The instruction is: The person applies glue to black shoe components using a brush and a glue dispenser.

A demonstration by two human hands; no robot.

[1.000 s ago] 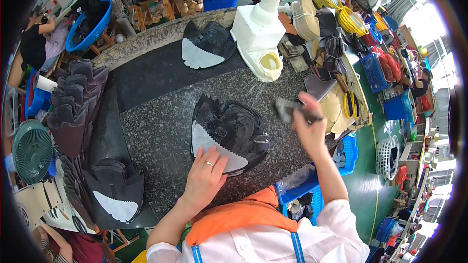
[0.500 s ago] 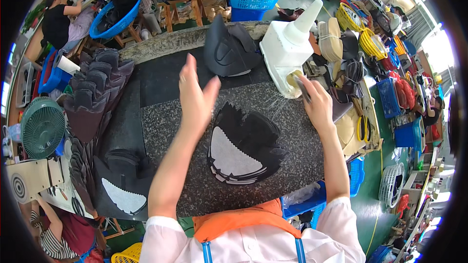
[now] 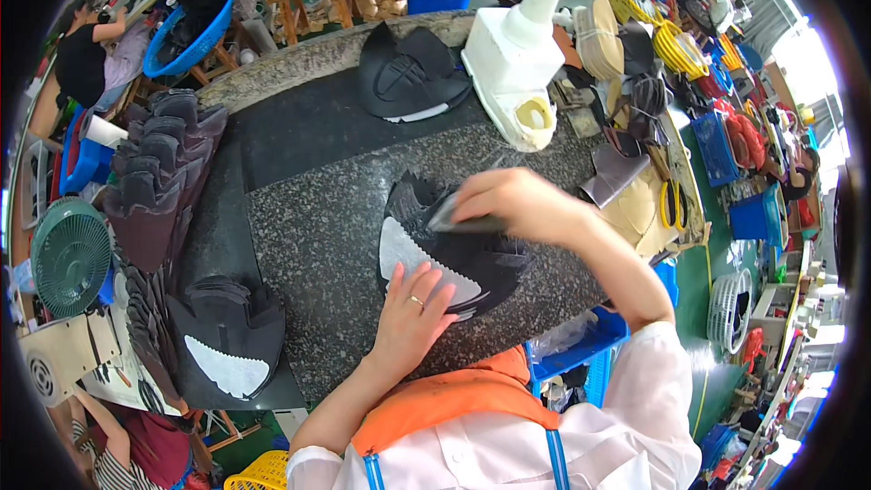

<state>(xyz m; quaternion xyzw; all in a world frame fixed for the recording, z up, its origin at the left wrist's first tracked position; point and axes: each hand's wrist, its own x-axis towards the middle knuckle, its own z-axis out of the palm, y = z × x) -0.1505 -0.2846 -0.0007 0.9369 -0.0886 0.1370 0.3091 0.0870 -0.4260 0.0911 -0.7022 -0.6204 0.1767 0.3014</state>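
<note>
Before me on the speckled stone board lies an overlapping stack of black shoe-upper pieces, with a white, zigzag-edged lining patch along its near left side. My left hand rests spread on the patch's near edge, a ring on one finger. My right hand is closed round a flat grey blade-like tool, smeared by motion, over the upper part of the stack. Past it stands a white dispenser bottle with a cone top and a yellowish open cup at its foot.
More black pieces lie at the board's far edge and in a pile at lower left. Dark stacked pieces line the left side, near a green fan. Yellow-handled scissors lie right. Other people work at left.
My right hand has come from the dispenser's cup down to the black stack with the tool. My left hand, raised before, now lies on the white patch.
</note>
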